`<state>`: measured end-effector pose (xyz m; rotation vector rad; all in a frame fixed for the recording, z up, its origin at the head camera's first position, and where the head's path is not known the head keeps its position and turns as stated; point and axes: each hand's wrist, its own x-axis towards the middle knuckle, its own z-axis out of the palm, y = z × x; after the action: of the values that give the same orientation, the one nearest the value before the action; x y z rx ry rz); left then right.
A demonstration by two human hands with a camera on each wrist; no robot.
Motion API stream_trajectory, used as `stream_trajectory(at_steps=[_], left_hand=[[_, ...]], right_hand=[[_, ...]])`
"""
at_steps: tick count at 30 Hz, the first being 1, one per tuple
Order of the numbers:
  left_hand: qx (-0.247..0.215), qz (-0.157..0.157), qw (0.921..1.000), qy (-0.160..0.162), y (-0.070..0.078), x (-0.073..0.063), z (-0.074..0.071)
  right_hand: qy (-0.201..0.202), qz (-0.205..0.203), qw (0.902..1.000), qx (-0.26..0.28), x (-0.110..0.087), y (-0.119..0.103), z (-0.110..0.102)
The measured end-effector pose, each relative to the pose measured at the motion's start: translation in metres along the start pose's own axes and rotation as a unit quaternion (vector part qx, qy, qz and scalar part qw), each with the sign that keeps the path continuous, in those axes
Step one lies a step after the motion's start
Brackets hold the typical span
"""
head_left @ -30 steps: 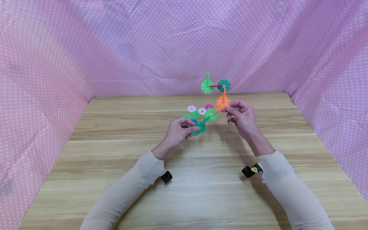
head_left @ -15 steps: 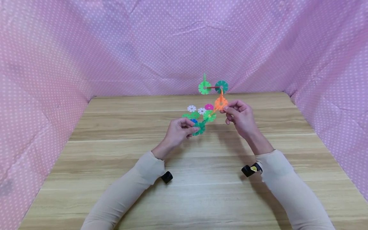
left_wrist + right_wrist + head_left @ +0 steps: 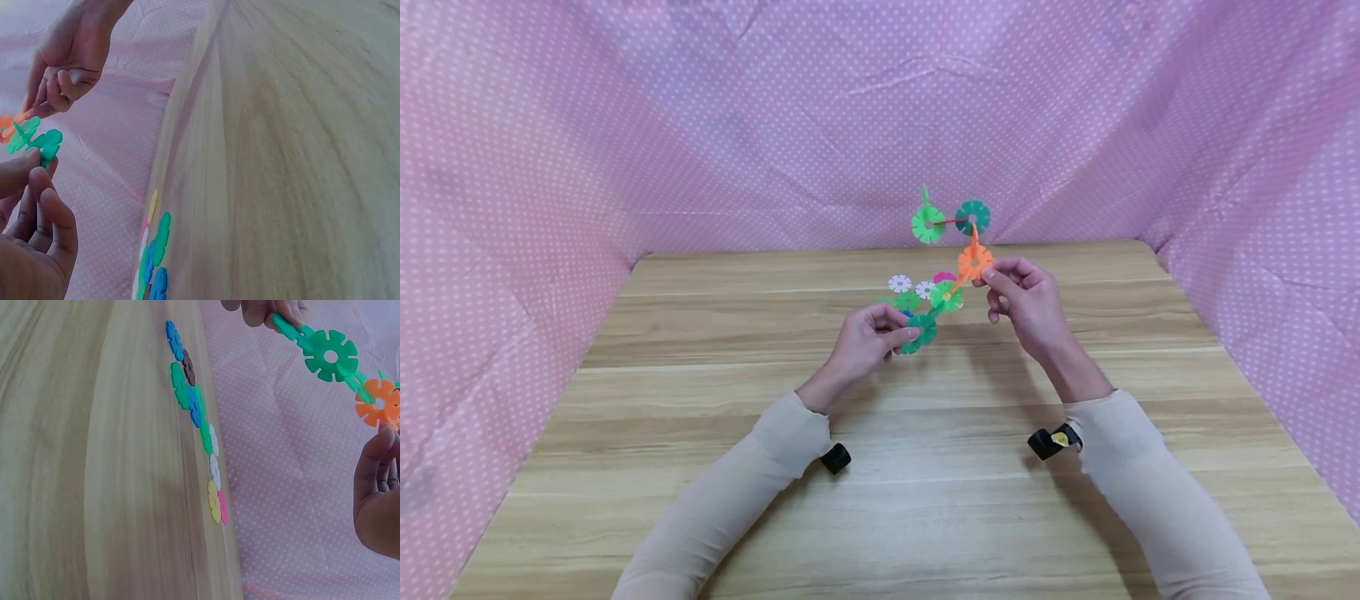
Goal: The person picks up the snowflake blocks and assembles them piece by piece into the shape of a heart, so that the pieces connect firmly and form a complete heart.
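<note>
A chain of slotted plastic snowflake discs is held up over the table between both hands. My left hand (image 3: 871, 337) pinches the green disc (image 3: 923, 330) at the lower end between thumb and fingers. With thumb and fingertips my right hand (image 3: 1032, 304) pinches an orange disc (image 3: 975, 262) partway along. Between the hands sits a light green disc (image 3: 947, 296). Beyond the orange one, the chain rises to a dark green disc (image 3: 973, 217), an edge-on red disc (image 3: 950, 222) and another light green disc (image 3: 928, 226), with a further edge-on green one on top.
Loose discs lie on the wooden table (image 3: 880, 467) behind the chain, among them a white disc (image 3: 900, 284) and a pink disc (image 3: 945, 276). A yellow disc (image 3: 214, 501) and a brown disc (image 3: 189, 367) show in the right wrist view. Pink dotted cloth (image 3: 880, 125) surrounds the table.
The chain's upper part has shifted left and, over the last half second, slightly up. The right hand has moved a little left; the left hand stays nearly still, and both keep their hold.
</note>
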<state>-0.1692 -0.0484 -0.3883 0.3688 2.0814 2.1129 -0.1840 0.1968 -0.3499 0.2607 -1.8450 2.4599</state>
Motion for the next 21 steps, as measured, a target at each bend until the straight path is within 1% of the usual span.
stream_trajectory(at_steps=[2, 5, 8, 12, 18, 21], left_hand=[[0.001, 0.003, 1.0, -0.003, -0.001, 0.001, 0.001], [0.003, -0.002, 1.0, -0.001, -0.001, 0.002, 0.002], [0.006, -0.003, 1.0, 0.004, -0.001, 0.003, 0.003], [0.002, 0.001, 0.9999, 0.011, 0.0, 0.005, 0.005], [-0.01, 0.0, 0.9999, 0.013, -0.001, 0.006, 0.008], [-0.01, -0.006, 0.9998, 0.018, -0.001, 0.007, 0.009]], right_hand=[[0.001, -0.001, 1.0, -0.004, 0.0, 0.001, -0.001], [-0.001, 0.004, 0.9999, -0.01, -0.002, 0.005, -0.002], [-0.012, 0.012, 0.9996, -0.022, -0.006, 0.011, -0.002], [-0.041, 0.023, 0.9975, -0.052, -0.011, 0.02, 0.001], [-0.09, 0.033, 0.9898, -0.105, -0.017, 0.029, 0.006], [-0.102, 0.035, 0.9862, -0.126, -0.02, 0.032, 0.008]])
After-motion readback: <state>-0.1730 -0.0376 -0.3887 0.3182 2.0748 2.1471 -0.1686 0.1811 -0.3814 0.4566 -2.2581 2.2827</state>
